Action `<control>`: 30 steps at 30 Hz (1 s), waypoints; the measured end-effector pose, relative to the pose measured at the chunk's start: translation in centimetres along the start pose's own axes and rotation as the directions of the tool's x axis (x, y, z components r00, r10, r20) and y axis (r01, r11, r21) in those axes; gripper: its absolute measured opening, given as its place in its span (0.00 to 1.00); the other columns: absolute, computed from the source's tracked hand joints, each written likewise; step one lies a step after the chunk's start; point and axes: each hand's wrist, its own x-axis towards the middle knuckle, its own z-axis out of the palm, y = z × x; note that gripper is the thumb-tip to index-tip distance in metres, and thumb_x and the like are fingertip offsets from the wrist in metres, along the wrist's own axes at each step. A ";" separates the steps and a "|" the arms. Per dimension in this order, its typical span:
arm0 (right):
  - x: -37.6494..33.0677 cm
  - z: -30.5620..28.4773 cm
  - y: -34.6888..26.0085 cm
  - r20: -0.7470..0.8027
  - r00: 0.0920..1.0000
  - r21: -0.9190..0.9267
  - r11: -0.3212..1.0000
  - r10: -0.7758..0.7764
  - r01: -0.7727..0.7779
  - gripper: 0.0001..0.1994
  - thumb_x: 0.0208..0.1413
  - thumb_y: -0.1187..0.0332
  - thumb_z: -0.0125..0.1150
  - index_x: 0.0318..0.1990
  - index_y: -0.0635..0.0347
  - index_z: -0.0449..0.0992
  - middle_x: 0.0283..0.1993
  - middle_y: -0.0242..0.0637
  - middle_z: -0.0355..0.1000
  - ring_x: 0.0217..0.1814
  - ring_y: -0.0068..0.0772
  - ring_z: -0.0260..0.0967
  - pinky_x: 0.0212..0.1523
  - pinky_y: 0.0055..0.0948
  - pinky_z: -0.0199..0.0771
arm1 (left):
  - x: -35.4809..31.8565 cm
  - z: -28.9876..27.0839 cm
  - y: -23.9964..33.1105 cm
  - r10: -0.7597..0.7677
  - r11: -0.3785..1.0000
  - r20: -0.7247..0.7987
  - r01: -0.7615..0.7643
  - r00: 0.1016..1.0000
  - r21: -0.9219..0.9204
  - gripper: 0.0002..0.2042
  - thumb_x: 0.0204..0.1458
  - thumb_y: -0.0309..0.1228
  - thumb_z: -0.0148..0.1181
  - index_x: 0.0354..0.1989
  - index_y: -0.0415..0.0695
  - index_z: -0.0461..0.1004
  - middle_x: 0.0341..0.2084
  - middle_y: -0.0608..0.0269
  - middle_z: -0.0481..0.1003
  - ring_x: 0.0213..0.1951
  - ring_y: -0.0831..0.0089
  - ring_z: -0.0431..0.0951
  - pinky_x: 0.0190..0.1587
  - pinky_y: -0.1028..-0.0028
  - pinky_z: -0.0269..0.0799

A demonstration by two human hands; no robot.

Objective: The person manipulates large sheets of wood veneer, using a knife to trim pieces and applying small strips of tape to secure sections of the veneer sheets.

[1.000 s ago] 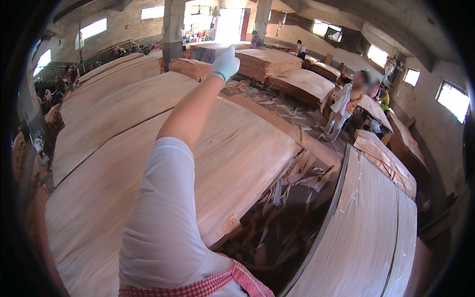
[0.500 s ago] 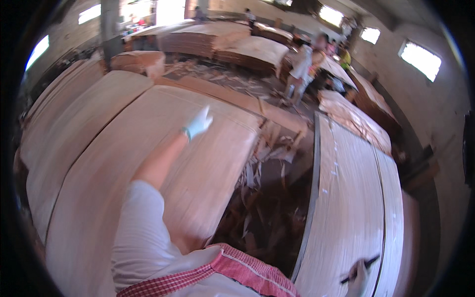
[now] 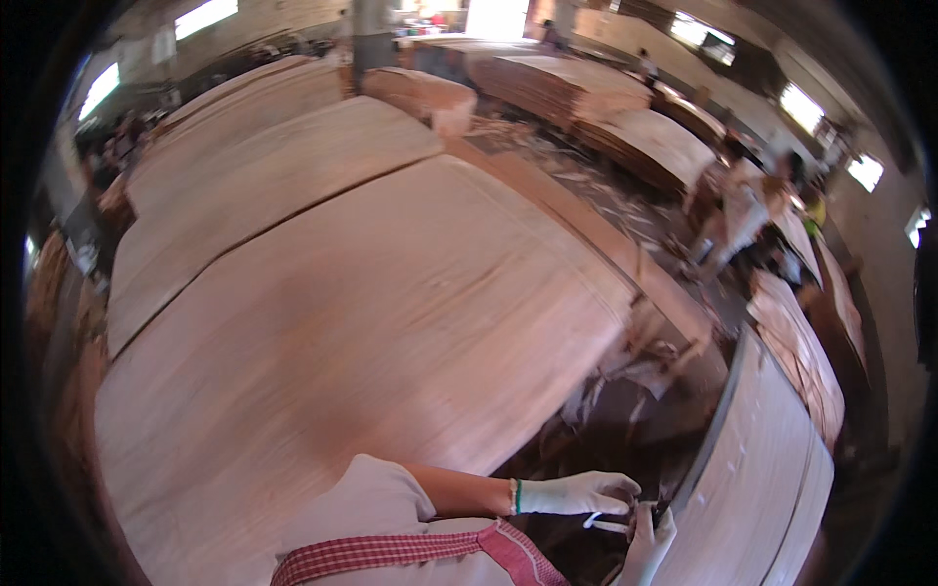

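My left hand (image 3: 576, 493), in a white glove with a green cuff, reaches across my front with its fingers curled. It meets my right hand (image 3: 650, 545), also gloved, beside the near end of the right-hand stack. A small white strip (image 3: 608, 524) shows between the two hands; which one grips it is unclear. Part of a slim dark tool (image 3: 661, 509) peeks out at my right fingertips, mostly hidden. The large pale veneer sheet (image 3: 391, 293) topping the left stack lies beyond my left arm. To the right is the other veneer stack (image 3: 747, 469), with a dark edge strip.
Veneer scraps (image 3: 625, 376) litter the dark gap between the stacks. A long brown board (image 3: 586, 230) runs along the far edge. More veneer piles (image 3: 576, 88) stand farther back. A person in light clothing (image 3: 738, 210) bends among the piles at the far right.
My left hand has come back from over the left stack to meet my right hand. The view has swung left, so the stacks sit farther right.
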 end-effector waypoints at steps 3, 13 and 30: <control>0.9 2.2 -0.9 0.051 0.998 0.002 1.000 0.027 -0.027 0.12 0.61 0.63 0.56 0.27 0.57 0.72 0.21 0.20 0.62 0.19 0.10 0.50 0.18 0.17 0.44 | -0.5 -1.3 0.8 -0.034 0.992 -0.087 0.024 0.996 -0.122 0.20 0.58 0.29 0.57 0.57 0.36 0.63 0.48 0.61 0.72 0.47 0.76 0.74 0.52 0.75 0.71; 8.4 3.1 4.6 0.340 0.925 0.146 0.962 0.170 -0.230 0.16 0.63 0.59 0.53 0.27 0.61 0.69 0.19 0.24 0.60 0.19 0.14 0.53 0.17 0.21 0.49 | 1.5 -2.1 1.0 -0.101 0.993 -0.471 0.061 0.876 -0.099 0.12 0.57 0.28 0.57 0.48 0.40 0.71 0.42 0.65 0.72 0.44 0.77 0.73 0.49 0.73 0.73; 18.3 -8.8 11.8 0.562 0.811 -0.102 0.987 0.163 -0.128 0.09 0.57 0.66 0.64 0.30 0.62 0.75 0.20 0.25 0.68 0.19 0.12 0.60 0.19 0.17 0.56 | 11.6 -2.5 -4.5 0.268 0.771 -0.633 0.232 0.726 0.593 0.11 0.57 0.24 0.55 0.48 0.37 0.71 0.39 0.63 0.76 0.42 0.76 0.75 0.47 0.74 0.71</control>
